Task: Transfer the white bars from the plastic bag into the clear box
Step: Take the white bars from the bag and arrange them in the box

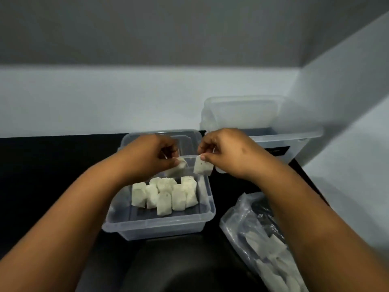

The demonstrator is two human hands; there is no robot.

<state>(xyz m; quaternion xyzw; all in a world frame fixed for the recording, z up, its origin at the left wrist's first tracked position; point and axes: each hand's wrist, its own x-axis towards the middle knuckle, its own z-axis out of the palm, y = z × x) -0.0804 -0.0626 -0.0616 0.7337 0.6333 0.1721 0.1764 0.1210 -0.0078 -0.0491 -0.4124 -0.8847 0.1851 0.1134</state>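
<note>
Both of your hands hover over the far half of the clear box (pixel 117 218) on the dark table (pixel 42 175). Your left hand (pixel 147 157) pinches one white bar (pixel 177 168) by its top edge; your right hand (pixel 227 152) pinches another bar (pixel 202 167) the same way, just beside the first. Below them, a cluster of white bars (pixel 164 194) stands in the box. The plastic bag (pixel 263 239), holding more bars, lies near right, under your right forearm.

Left hand (pixel 151 157) and right hand (pixel 225 153) raised, close together, fingers pinched.
</note>
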